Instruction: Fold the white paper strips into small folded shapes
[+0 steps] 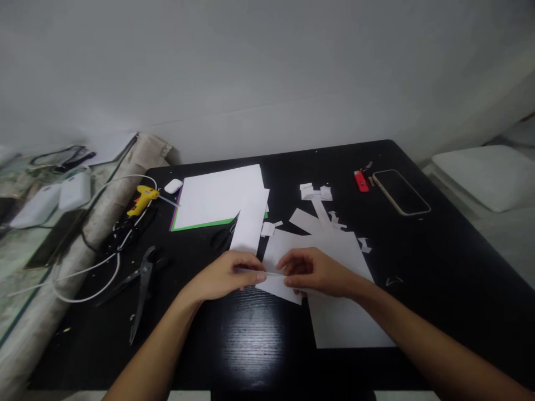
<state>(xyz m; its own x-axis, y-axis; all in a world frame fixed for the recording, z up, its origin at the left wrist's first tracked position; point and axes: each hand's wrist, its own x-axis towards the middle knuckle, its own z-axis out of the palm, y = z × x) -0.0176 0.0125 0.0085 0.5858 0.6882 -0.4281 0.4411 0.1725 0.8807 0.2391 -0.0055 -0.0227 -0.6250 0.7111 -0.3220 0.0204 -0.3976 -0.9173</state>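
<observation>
My left hand [234, 273] and my right hand [314, 272] meet over the middle of the table, pinching a narrow folded strip of white paper [273, 273] between thumbs and fingers. Part of the strip is hidden behind the fingers. Under my right hand lies a large white sheet [351, 323], with another piece of white paper [281, 289] below the strip. A long white paper piece [251, 223] stretches away beyond my left hand. Farther back sits a small folded paper shape [320, 209] with a long stem, among several paper scraps.
On the left lie pliers [144, 278], a yellow glue gun [144, 199] with a white cable, and a white earbud case [173, 186]. White sheets [217, 192] over coloured ones lie behind dark-handled scissors [219, 238]. To the right are a red lighter [361, 181] and a phone [401, 192].
</observation>
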